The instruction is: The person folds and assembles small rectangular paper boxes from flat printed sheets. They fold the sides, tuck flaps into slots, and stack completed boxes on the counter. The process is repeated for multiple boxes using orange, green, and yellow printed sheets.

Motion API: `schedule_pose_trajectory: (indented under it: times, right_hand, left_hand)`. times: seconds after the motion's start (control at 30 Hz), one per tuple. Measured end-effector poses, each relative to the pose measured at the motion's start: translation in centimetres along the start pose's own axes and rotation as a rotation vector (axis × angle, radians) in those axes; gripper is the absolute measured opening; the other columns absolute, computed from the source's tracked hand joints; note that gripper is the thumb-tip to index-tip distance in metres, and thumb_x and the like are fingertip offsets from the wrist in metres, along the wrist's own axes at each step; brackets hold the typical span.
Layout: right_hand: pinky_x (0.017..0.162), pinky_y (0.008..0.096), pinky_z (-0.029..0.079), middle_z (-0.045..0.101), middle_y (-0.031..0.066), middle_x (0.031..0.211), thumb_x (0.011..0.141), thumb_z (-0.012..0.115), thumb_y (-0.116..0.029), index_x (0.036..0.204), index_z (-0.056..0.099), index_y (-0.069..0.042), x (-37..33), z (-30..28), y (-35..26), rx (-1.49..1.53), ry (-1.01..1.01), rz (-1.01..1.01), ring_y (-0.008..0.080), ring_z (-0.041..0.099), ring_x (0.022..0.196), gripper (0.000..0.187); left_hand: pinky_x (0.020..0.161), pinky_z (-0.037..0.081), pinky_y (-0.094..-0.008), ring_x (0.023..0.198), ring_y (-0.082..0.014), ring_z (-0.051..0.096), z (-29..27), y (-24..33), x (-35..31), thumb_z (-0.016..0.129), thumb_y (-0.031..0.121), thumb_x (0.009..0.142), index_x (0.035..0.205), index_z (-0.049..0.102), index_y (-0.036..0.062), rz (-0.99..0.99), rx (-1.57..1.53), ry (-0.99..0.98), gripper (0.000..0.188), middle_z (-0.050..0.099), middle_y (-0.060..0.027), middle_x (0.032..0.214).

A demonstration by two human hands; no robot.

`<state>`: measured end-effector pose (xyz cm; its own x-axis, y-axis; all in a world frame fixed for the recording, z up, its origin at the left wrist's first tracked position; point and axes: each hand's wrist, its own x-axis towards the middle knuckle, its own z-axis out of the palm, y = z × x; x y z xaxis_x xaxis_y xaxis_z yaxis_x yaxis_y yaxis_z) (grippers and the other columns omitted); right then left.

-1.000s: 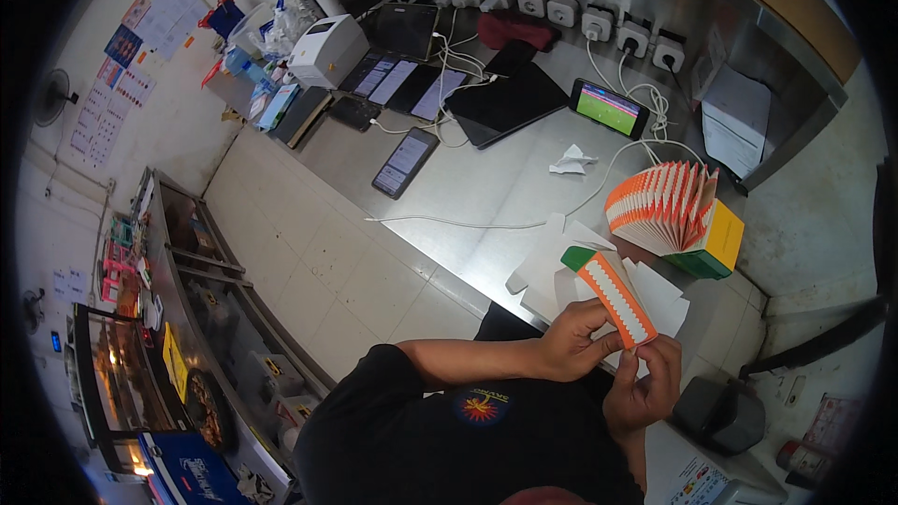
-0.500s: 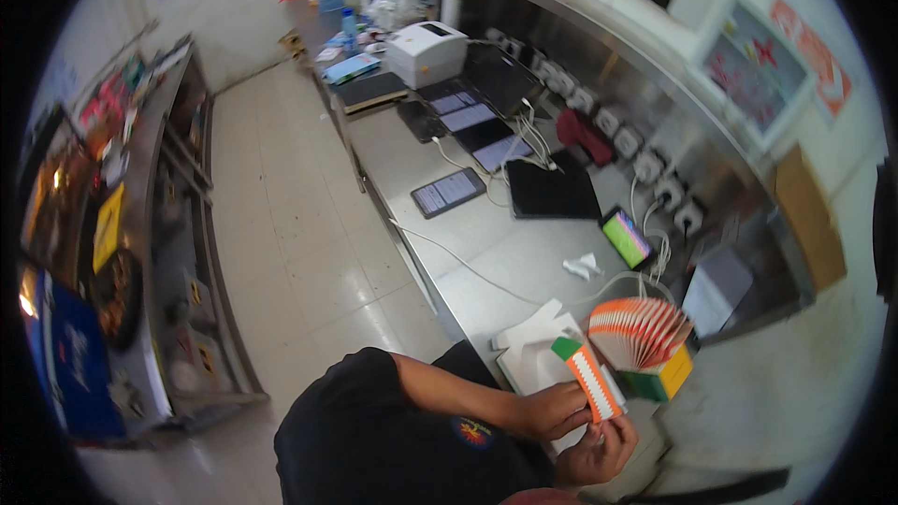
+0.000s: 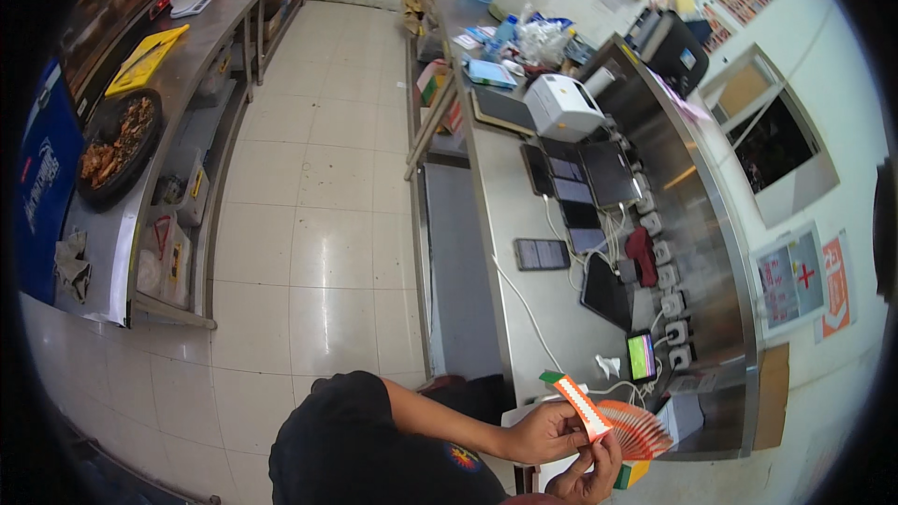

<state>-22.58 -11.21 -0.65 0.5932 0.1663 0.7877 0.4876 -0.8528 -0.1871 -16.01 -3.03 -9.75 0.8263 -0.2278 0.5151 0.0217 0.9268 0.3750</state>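
So, we've got both hands on one thing: an orange, white and green folded paper piece (image 3: 581, 405), held up at the near end of the steel desk (image 3: 575, 323). Its long axis runs on a slant, green tip up and to the left, orange end down and to the right. Looks to us like the left hand (image 3: 543, 434) has its grip closed on the lower part, coming in from the side, while the right hand (image 3: 589, 477) pinches at the very bottom. So most of the length sticks out past the fingers, away from the body, and the right hand's the nearer one to the orange end; neither is at the green tip. Just to the right, partly hidden by the hands, we see a fanned orange-and-white stack (image 3: 641, 430) next to a yellow-and-green box (image 3: 634, 475). How hard the fingers press, we can't tell.
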Motion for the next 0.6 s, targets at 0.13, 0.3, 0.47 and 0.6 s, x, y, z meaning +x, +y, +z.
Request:
schedule_pose_trajectory:
  times: [0.13,0.3,0.47,0.6]
  right_hand:
    - [0.101,0.0459,0.062,0.076,0.0272,0.130,0.112,0.067,-0.013,0.123,0.076,0.006,0.9,4.7,-2.9,0.040,-0.030,0.050,0.0428,0.077,0.115,0.024]
    - [0.101,0.0473,0.062,0.076,0.0279,0.130,0.111,0.068,-0.016,0.118,0.076,0.006,1.9,10.2,-5.6,0.123,-0.028,0.177,0.0439,0.077,0.113,0.024]
    - [0.098,0.0456,0.063,0.075,0.0262,0.127,0.109,0.072,-0.016,0.116,0.075,0.004,2.6,13.5,-5.2,0.133,0.055,0.097,0.0410,0.076,0.112,0.022]
    - [0.093,0.0441,0.065,0.078,0.0267,0.127,0.101,0.080,-0.005,0.124,0.076,0.001,2.8,13.1,-3.9,0.073,-0.059,-0.017,0.0420,0.079,0.108,0.024]
  left_hand:
    - [0.110,0.057,-0.0335,0.128,-0.0187,0.071,-2.9,3.2,-0.9,0.066,0.001,0.113,0.145,0.061,-0.0041,0.042,-0.099,0.166,0.033,0.074,-0.0136,0.136]
    - [0.107,0.058,-0.0336,0.124,-0.0179,0.072,-7.1,6.3,-1.3,0.065,0.001,0.113,0.143,0.064,-0.0037,0.092,0.033,0.157,0.031,0.074,-0.0119,0.132]
    - [0.103,0.058,-0.0325,0.119,-0.0168,0.072,-10.1,9.3,-1.0,0.068,0.006,0.113,0.141,0.067,-0.0018,0.083,0.403,0.169,0.029,0.075,-0.0102,0.129]
    - [0.099,0.059,-0.0360,0.115,-0.0217,0.075,-11.0,10.5,-1.3,0.072,0.014,0.111,0.135,0.072,-0.0010,0.027,0.572,0.167,0.028,0.077,-0.0129,0.127]
